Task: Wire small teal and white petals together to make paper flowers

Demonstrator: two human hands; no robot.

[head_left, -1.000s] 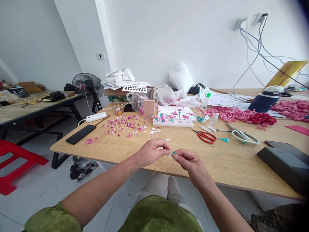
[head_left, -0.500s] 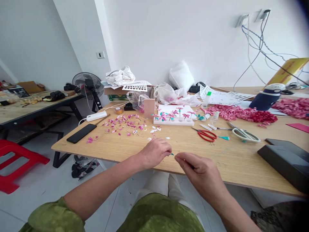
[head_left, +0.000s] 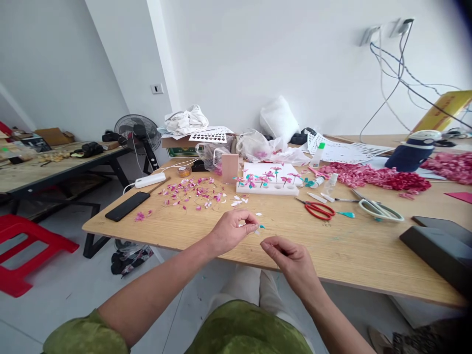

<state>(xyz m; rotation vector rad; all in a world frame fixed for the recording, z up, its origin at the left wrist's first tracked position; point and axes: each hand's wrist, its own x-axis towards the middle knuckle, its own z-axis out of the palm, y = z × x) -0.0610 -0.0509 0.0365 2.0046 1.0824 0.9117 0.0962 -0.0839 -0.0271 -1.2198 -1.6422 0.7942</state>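
Note:
My left hand (head_left: 233, 230) is closed in a pinch above the front of the table. At its fingertips is a small teal leaf-like piece (head_left: 262, 227), with something pale beside it. My right hand (head_left: 288, 255) is a little nearer to me and to the right, thumb and forefinger pressed together; whatever it may hold is too small to make out. A gap separates the two hands. Beyond them lie white petals (head_left: 239, 200) and scattered pink petals (head_left: 199, 191). Pink and teal flowers (head_left: 263, 179) on thin stems stand in a white foam block (head_left: 258, 189).
Red-handled scissors (head_left: 320, 211) and white-handled scissors (head_left: 381, 209) lie to the right, near a small clear bottle (head_left: 331, 184). A black phone (head_left: 127, 205) lies at the left. A dark box (head_left: 435, 255) occupies the right edge. Pink bundles (head_left: 376, 178) lie behind.
The hands have drawn apart slightly: my left hand stays close to its place with the teal piece, while my right has moved a little left and lower. The view has shifted slightly.

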